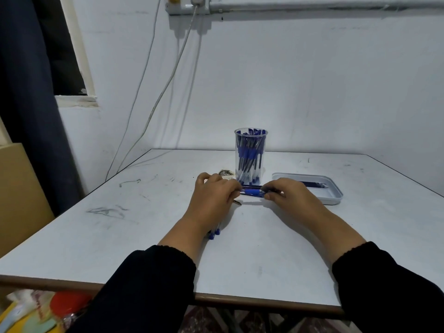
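Head view, left hand (pixel 213 198) and right hand (pixel 288 195) pinching ends of one blue plastic pen (pixel 252 193), clear pen-filled plastic cup (pixel 251 157) just behind, wide scuffed white tabletop (pixel 144 224), white wall (pixel 312 80).

Plain room, makeshift work corner: scuffed white table (pixel 144 236); bare painted wall (pixel 252 68) and power strip (pixel 185 7) with dangling cables (pixel 153 104), 12 o'clock; dark curtain (pixel 28 104), 10 o'clock.

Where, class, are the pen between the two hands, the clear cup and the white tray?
pen (pixel 252 193): head view, on its blue grip.
clear cup (pixel 250 162): head view, middle of its wall.
white tray (pixel 334 200): head view, on its near rim.
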Tool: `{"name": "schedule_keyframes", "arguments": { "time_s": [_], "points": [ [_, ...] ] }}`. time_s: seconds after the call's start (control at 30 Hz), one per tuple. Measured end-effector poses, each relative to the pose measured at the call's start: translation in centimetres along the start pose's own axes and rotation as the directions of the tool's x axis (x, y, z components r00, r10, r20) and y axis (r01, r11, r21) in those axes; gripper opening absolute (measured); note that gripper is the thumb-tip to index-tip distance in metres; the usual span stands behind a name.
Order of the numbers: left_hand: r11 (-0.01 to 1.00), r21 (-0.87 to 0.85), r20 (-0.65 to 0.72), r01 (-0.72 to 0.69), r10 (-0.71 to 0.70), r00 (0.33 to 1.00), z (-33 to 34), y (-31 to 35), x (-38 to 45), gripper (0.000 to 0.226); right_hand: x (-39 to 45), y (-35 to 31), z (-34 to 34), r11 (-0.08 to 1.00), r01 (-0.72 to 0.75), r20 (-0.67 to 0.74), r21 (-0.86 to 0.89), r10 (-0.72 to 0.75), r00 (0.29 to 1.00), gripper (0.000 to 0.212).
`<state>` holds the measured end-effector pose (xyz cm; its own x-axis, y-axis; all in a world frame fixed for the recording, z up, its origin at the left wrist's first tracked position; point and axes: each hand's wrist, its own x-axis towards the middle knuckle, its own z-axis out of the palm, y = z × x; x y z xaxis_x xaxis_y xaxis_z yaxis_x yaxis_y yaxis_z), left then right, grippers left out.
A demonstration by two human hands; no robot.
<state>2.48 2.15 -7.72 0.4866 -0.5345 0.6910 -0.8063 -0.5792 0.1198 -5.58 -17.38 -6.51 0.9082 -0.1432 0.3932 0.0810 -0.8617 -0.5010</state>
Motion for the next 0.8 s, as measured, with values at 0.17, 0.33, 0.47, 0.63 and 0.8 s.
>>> {"name": "schedule_keyframes", "arguments": {
  "time_s": [0.17,0.33,0.47,0.63,0.8],
  "points": [
    [0.978,0.161,0.053,-0.132,0.125,0.991,0.2,0.6,0.4,0.028,-0.1,-1.0,0.3,0.993,-0.010,-0.010,0.121,0.012,1.000,0.015],
    [0.973,0.114,-0.027,-0.200,0.204,0.979,0.8,0.6,0.3,0.030,0.0,-1.5,0.5,0.988,0.002,-0.001,0.157,-0.002,1.000,0.018],
    [0.982,0.093,-0.065,-0.165,0.172,0.983,0.5,1.1,0.4,0.033,-0.2,-1.8,0.2,0.981,0.042,-0.012,0.191,-0.041,0.999,0.015],
    [0.989,0.067,-0.064,-0.128,0.132,0.989,-0.2,1.2,0.3,0.032,-0.3,-2.1,0.0,0.977,0.090,-0.027,0.195,-0.086,0.996,0.014],
    [0.988,0.116,-0.049,-0.098,0.104,0.993,-0.5,1.1,0.5,0.028,0.0,-1.8,0.1,0.980,0.127,-0.097,0.154,-0.113,0.989,0.014]
  ]
}}
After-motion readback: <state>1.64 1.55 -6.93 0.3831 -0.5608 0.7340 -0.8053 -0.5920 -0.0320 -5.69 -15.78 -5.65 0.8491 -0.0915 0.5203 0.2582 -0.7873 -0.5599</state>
